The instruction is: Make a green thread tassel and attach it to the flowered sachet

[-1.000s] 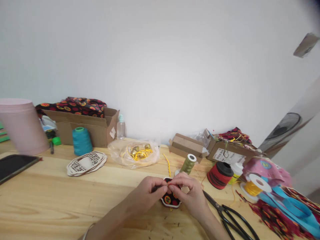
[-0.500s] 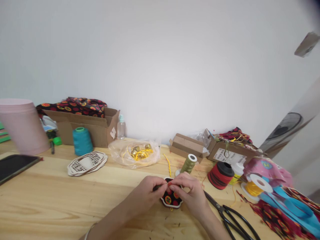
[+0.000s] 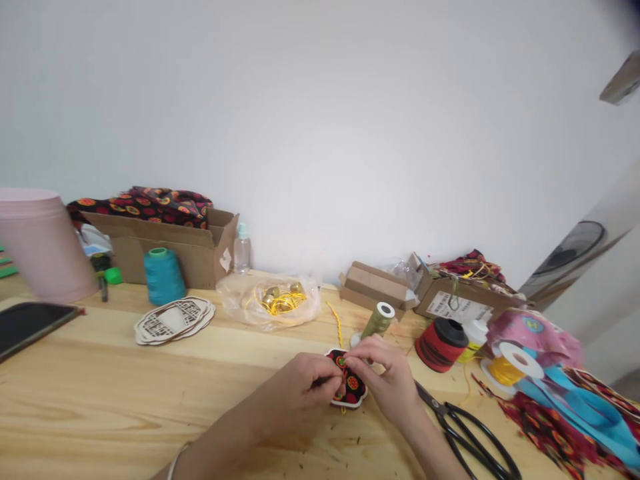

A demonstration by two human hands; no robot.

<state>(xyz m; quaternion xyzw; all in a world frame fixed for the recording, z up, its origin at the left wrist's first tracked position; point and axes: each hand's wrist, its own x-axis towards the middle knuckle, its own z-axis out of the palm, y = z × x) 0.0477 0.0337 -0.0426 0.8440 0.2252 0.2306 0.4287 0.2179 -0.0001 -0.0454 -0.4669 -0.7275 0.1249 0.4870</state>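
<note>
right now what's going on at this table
A person is working on a small patterned ornament, black cloth with red and orange dots, at the front of the wooden table. The left hand and right hand both pinch it, just above the tabletop. Black scissors lie to the right, an olive thread spool stands just behind, and a clear bag of gold bells sits further back.

The left hand's (image 3: 300,390) fingers (image 3: 327,375) and the right hand's (image 3: 393,383) cover much of the small black fabric piece (image 3: 351,385) with red-orange circles. What they pinch at its top is too small to tell. Right of the fingers, black metal scissors (image 3: 450,420) run off the bottom edge. Far to their left, a flat black phone (image 3: 25,323) and a pale pink plastic tub (image 3: 43,243) are cut off by the left edge.
</note>
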